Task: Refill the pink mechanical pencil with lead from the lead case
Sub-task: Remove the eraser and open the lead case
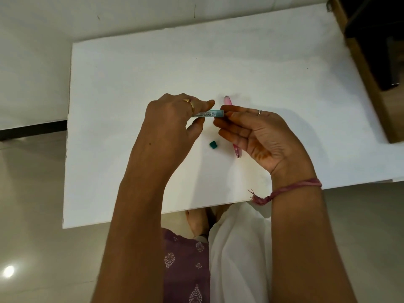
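My left hand (172,123) grips a slim teal lead case (209,113), held level above the white table (131,84). My right hand (258,136) is palm up beside it, with fingertips at the case's right open end; whether it pinches a lead I cannot tell. The pink mechanical pencil (227,100) lies on the table under my right hand, its top end showing above the fingers and its tip (237,153) below them. A small dark green cap (213,145) rests on the table just left of the pencil.
A brown cardboard box (371,79) stands at the table's right edge. Pale floor tiles surround the table. My lap, in purple and white cloth (207,259), is below the table's near edge.
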